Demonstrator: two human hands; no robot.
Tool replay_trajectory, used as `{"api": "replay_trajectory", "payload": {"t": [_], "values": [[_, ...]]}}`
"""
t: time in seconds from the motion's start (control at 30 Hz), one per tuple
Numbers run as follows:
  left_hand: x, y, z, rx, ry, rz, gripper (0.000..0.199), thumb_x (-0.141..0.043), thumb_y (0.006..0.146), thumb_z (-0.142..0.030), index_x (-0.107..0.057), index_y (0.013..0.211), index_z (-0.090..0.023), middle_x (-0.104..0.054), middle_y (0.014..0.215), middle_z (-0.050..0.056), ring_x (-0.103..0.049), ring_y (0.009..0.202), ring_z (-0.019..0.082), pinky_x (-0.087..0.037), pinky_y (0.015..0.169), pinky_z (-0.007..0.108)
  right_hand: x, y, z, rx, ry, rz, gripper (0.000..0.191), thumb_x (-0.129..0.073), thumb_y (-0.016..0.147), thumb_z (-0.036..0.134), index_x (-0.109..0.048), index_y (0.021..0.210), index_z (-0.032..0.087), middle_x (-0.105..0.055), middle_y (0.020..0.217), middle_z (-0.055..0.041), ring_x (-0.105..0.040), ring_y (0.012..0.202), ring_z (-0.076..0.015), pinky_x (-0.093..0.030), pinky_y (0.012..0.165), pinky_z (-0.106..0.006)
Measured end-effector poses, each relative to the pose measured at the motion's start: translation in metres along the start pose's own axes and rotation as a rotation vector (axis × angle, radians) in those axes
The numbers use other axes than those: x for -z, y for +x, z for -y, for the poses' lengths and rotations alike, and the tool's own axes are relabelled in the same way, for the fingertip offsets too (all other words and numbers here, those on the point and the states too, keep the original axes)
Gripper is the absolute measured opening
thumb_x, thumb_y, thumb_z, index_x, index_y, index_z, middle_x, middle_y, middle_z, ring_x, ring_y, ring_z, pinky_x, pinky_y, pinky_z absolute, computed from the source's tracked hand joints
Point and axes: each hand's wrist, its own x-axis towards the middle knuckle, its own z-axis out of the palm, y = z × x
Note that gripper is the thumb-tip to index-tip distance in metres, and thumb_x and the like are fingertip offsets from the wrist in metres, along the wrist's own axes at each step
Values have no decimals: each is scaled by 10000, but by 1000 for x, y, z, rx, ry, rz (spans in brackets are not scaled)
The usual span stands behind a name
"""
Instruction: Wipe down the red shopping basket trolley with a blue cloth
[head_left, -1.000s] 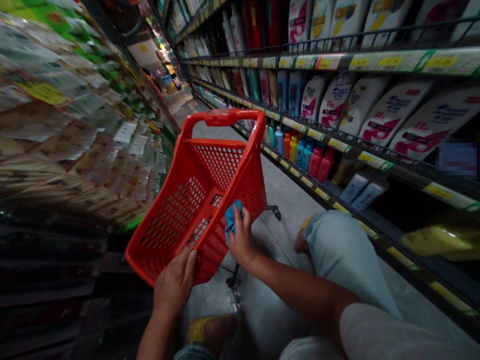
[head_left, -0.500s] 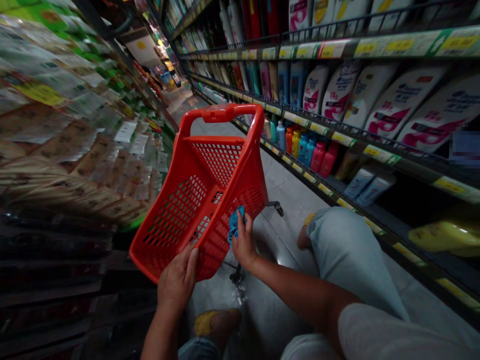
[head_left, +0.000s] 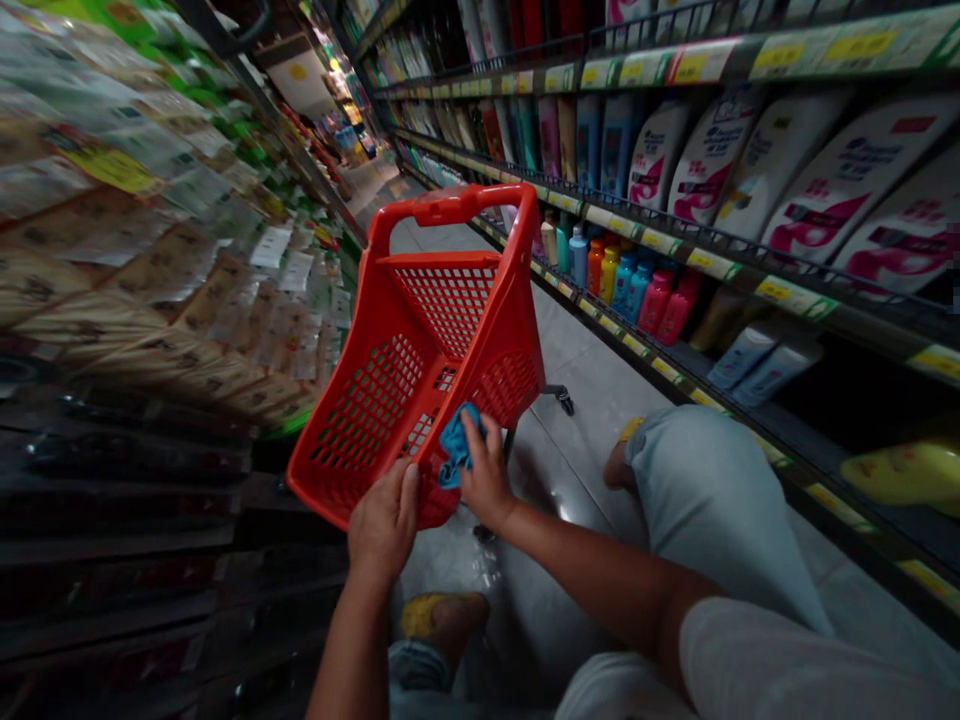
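Observation:
A red plastic shopping basket (head_left: 390,400) on wheels stands tilted in the aisle in front of me, its handle (head_left: 450,205) up at the far end. My left hand (head_left: 384,522) grips the basket's near corner rim. My right hand (head_left: 486,478) presses a small blue cloth (head_left: 452,455) against the basket's right outer wall near the rim. I am crouched low, with my knee in light trousers (head_left: 697,500) to the right.
Shelves of shampoo and lotion bottles (head_left: 637,290) run along the right. Racks of packets (head_left: 187,280) fill the left side. A grey tiled floor (head_left: 577,390) runs between them down the aisle. My yellow shoe (head_left: 427,612) is below the basket.
The basket has shifted a little right and nearer to me. My right hand with the cloth has slid down the basket's wall toward the near corner, close to my left hand.

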Motion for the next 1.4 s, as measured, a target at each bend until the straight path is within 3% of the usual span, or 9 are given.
{"api": "replay_trajectory", "payload": {"t": [0.13,0.3,0.5,0.7,0.9,1.03,1.13,1.27,1.4], "values": [[-5,0,-7,6,28,-38,481,-270,1021,-455,-684,1049,-211,-772,964,72,-730,884,206,-528,745,282,7,20,6,-152,-21,-170,884,-457,779,4,-225,1609,203,-283,1538,-151,-313,1487,-280,-315,1232,-491],[-11,2,-12,38,43,-37,511,-241,1027,-438,-675,1123,-186,-771,1010,97,-731,931,226,-532,759,304,-7,-62,2,154,60,250,1009,-551,671,13,-253,1603,262,-328,1545,-113,-379,1454,-278,-359,1221,-449],[-13,3,-18,30,45,-60,529,-210,1033,-417,-666,1140,-171,-764,1059,114,-724,990,236,-537,818,322,-16,-43,-50,-410,-5,-35,839,-447,731,-31,-343,1549,126,-368,1481,-205,-377,1454,-301,-316,1220,-549],[-19,2,-43,85,54,-71,472,-253,1036,-406,-623,1173,-146,-762,948,116,-733,886,244,-525,765,331,-16,-92,-3,-169,156,97,963,-501,701,-38,-264,1582,273,-300,1600,-94,-338,1498,-224,-311,1241,-430],[-5,-16,-16,-370,50,0,525,-367,1010,-415,-433,1462,-156,-724,1208,118,-685,1081,226,-471,1025,399,18,-84,-13,-184,136,71,890,-479,733,-28,-331,1563,258,-403,1510,-117,-449,1426,-230,-355,1218,-457],[5,-24,35,-392,184,-9,385,-426,979,-500,-672,1068,-218,-744,983,74,-668,965,241,-417,1049,448,21,-66,-38,-361,45,-23,775,-491,728,6,-481,1467,238,-542,1327,-113,-584,1257,-265,-471,1109,-543],[-3,-25,50,-367,244,-76,391,-381,992,-491,-644,915,-212,-701,865,72,-633,883,244,-435,934,414,20,-70,-15,-295,52,-37,803,-524,727,2,-459,1486,256,-519,1372,-105,-551,1313,-257,-466,1133,-482],[-19,-23,32,-379,263,-176,377,-337,1011,-431,-608,875,-206,-652,795,65,-592,833,254,-403,872,414,30,-67,20,-124,85,38,931,-545,737,-5,-295,1584,290,-324,1581,-91,-364,1490,-232,-356,1226,-400],[-27,-24,-8,-343,266,-240,377,-359,1007,-444,-612,888,-191,-660,824,81,-577,819,266,-392,848,425,40,-62,-17,-233,22,-11,863,-512,719,-24,-394,1532,243,-435,1492,-123,-463,1422,-249,-371,1206,-471]]}}
